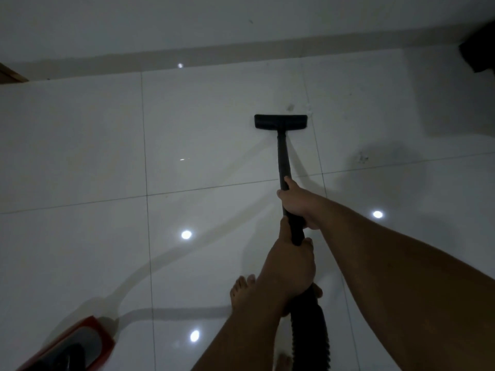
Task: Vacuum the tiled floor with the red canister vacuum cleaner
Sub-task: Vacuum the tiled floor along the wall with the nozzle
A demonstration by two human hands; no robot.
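The black vacuum wand [283, 162] runs from my hands down to a flat black floor nozzle [280, 121] resting on the glossy white tiled floor [80, 156]. My right hand [297, 203] grips the wand higher up, fingers wrapped around it. Just below it, my left hand [289, 266] holds the wand's end where the ribbed black hose [310, 336] begins. The red canister [72, 346] sits on the floor at the lower left, partly cut off by the frame. Small specks of dirt [290, 107] lie just beyond the nozzle.
A white wall with a grey skirting band [187, 53] runs across the top. A dark object [479, 49] stands in the upper right corner, a wooden edge [10, 74] at the far left. My bare foot [241, 290] is beneath my hands. More debris [363, 158] lies to the right.
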